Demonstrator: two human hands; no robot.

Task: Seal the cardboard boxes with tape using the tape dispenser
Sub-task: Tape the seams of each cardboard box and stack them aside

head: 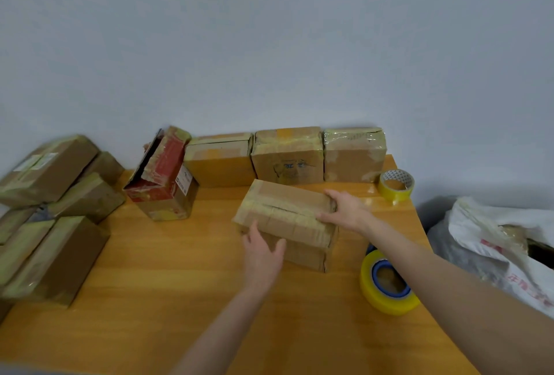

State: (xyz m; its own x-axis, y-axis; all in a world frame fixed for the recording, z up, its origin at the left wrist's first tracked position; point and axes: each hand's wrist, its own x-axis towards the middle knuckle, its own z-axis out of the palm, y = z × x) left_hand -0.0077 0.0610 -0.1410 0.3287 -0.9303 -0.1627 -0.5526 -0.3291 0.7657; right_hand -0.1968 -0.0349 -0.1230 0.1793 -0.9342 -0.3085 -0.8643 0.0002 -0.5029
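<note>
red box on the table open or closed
Open: the red box has its top flap lifted and tilted, with a dark gap showing beside it.

Taped boxes point(45, 239) at nine o'clock cut by frame edge, white bag point(494, 224) at four o'clock likewise, ink scrawl point(289, 166) on middle rear box point(286, 142) unreadable

Nothing can be read with certainty. The white label point(183, 180) on the red-topped box point(163, 164) is blurred, the dark handwriting point(289, 167) on the middle back-row box point(287, 149) is illegible, and the red characters point(520, 283) on the white bag point(485, 224) are too blurred to make out.
</note>
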